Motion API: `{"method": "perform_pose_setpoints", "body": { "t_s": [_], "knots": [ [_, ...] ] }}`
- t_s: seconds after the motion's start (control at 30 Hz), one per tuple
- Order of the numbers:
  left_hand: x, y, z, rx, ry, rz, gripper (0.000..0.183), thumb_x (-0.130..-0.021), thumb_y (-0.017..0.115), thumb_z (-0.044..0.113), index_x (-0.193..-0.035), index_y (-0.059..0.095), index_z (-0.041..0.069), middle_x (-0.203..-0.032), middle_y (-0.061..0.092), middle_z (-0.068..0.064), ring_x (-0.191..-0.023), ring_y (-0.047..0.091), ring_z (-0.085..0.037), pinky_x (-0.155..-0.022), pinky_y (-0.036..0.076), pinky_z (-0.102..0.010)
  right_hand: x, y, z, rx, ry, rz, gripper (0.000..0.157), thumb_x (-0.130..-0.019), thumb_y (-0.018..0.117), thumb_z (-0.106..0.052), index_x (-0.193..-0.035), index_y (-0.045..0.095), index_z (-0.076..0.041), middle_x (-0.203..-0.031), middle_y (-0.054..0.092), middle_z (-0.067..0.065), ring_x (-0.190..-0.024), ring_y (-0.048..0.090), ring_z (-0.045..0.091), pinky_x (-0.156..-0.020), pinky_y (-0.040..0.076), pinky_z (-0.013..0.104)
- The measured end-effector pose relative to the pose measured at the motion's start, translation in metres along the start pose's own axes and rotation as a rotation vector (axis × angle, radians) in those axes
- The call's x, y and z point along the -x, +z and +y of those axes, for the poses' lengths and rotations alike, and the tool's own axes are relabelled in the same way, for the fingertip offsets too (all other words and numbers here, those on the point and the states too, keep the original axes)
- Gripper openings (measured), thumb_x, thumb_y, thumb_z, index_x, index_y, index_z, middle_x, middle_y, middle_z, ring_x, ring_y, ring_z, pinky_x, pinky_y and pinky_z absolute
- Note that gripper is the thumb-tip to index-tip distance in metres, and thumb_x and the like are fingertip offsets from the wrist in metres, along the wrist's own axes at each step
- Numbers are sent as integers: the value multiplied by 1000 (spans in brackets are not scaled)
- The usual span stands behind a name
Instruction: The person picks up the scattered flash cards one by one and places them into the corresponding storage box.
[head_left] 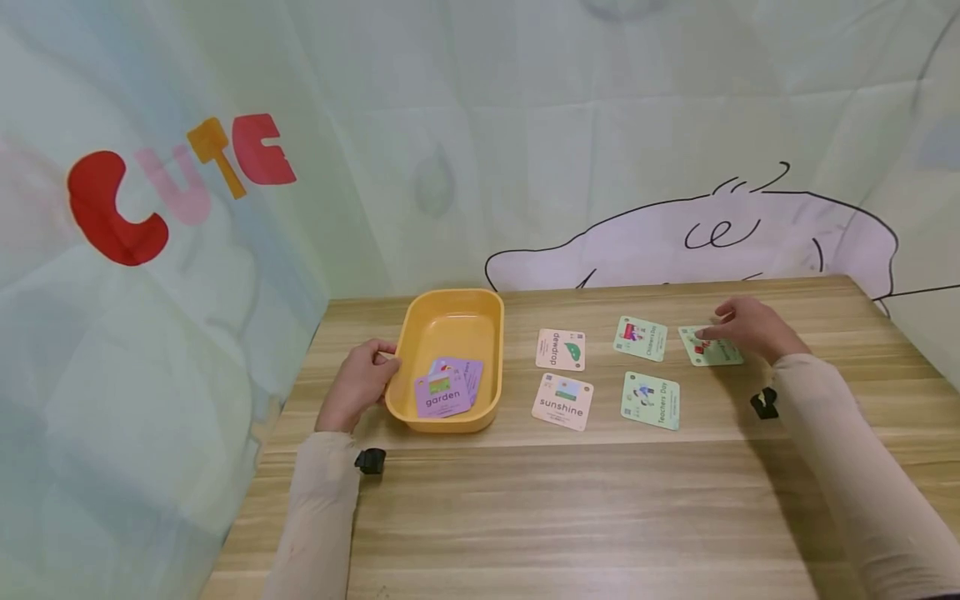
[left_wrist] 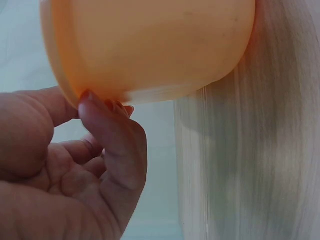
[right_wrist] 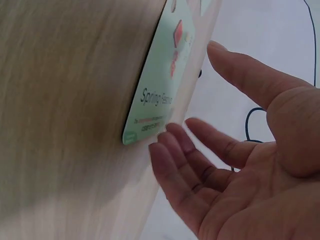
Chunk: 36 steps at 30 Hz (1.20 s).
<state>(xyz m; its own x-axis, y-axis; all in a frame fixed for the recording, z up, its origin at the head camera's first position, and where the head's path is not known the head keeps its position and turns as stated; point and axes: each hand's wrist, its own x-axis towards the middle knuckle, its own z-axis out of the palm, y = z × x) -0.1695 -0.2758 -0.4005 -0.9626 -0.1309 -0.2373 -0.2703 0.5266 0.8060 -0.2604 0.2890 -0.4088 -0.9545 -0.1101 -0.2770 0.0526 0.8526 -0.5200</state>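
Observation:
My left hand [head_left: 352, 385] pinches the left rim of a yellow plastic tray [head_left: 448, 426], with thumb and fingers on its edge in the left wrist view. Inside the tray lie several overlapping purple cards, a garden card [head_left: 442, 397] on top. On the right, my right hand [head_left: 756, 327] hovers at a green Spring Festival card [right_wrist: 159, 75]. Its thumb and fingers are spread apart around the card's near end, and nothing sits between them in the right wrist view. In the head view the hand covers part of that card.
Between tray and right hand lie a dewdrop card [head_left: 558, 350], a sunshine card [head_left: 562, 402], a Children's Day card [head_left: 641, 338] and a Teachers' Day card [head_left: 650, 401]. A printed curtain [head_left: 420, 167] hangs behind the wooden table [head_left: 562, 517].

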Motion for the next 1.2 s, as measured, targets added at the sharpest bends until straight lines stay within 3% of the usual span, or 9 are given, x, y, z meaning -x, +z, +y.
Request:
{"method": "perform_pose_setpoints", "body": {
  "t_s": [0.2, 0.33, 0.43, 0.63, 0.87, 1.2],
  "knots": [
    [0, 1, 1, 4, 0, 1, 36, -105, 52, 17, -137, 52, 0, -99, 55, -13, -68, 58, -17, -57, 53, -26, -4, 5, -3, 12, 64, -8, 90, -89, 75, -41, -141, 36, 21, -141, 39, 42, -125, 43, 53, -108, 36, 66],
    [-1, 1, -1, 14, -2, -4, 36, -105, 52, 17, -137, 52, 0, -99, 54, -13, -68, 58, -17, -57, 53, -26, -5, 7, -8, 74, 62, 6, 76, -84, 82, -39, -121, 54, 21, -110, 56, 33, -97, 53, 42, -86, 50, 55],
    [-1, 1, -2, 19, -2, -9, 36, -105, 51, 17, -137, 52, 0, -99, 55, -13, -68, 58, -17, -57, 53, -27, -5, 7, -11, 124, 59, 14, 65, -83, 83, -39, -108, 61, 17, -95, 54, 23, -86, 49, 34, -76, 49, 46],
    [-1, 1, -4, 22, 6, -7, 37, -105, 52, 17, -137, 52, -1, -98, 55, -13, -68, 58, -17, -56, 53, -27, -7, 7, -13, 152, 89, 23, 77, -83, 84, -41, -120, 54, 21, -106, 53, 30, -92, 48, 38, -85, 50, 56],
    [0, 0, -2, 12, 17, -5, 36, -106, 51, 17, -138, 52, 0, -99, 54, -13, -68, 57, -17, -56, 53, -27, -10, 7, -15, 135, 129, 3, 76, -83, 84, -39, -121, 53, 20, -102, 50, 26, -92, 47, 38, -80, 49, 50],
    [-1, -1, -2, 4, 3, -2, 35, -106, 51, 17, -137, 52, 2, -99, 54, -13, -69, 57, -18, -57, 53, -27, -14, 5, -16, 131, 172, -13, 80, -83, 84, -38, -126, 51, 20, -111, 49, 31, -98, 46, 42, -87, 48, 55]
  ]
}}
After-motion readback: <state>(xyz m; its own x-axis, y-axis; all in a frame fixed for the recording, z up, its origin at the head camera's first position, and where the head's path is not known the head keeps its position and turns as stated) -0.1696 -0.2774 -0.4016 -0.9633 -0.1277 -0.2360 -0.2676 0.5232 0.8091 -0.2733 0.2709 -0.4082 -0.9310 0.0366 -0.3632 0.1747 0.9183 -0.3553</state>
